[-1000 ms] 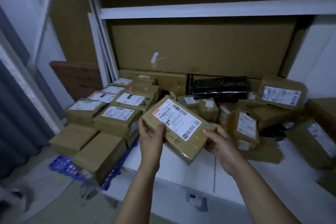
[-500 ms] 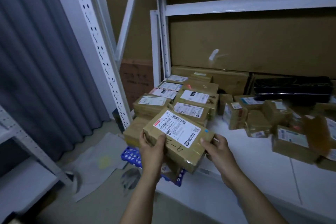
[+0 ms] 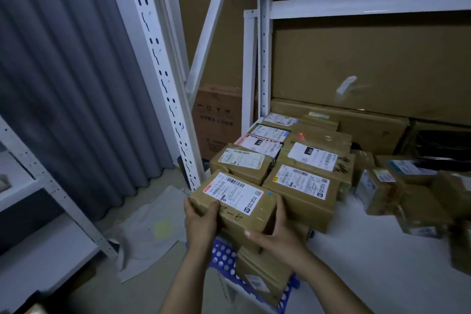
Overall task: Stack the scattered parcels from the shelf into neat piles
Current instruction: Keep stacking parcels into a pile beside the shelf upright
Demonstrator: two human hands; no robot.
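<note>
At the shelf's (image 3: pixel 369 250) left end, the left hand (image 3: pixel 201 222) and right hand (image 3: pixel 277 234) grip a labelled parcel (image 3: pixel 234 199) by its short sides, level above the near pile (image 3: pixel 265 273), likely to land it squarely.

Tidy rows of brown parcels (image 3: pixel 303 186) on the white shelf (image 3: pixel 369 262). Loose small boxes (image 3: pixel 377 191) to their right, lying crooked.

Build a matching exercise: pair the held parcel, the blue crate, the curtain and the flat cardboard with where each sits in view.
Things:
1. held parcel
2. blue crate
3. curtain
4. flat cardboard

Places:
A. upright, upper right of view
B. far left of view
C. gripped between the left hand and right hand
D. low, beneath the hands

Pairs: 1-C, 2-D, 3-B, 4-A
</note>
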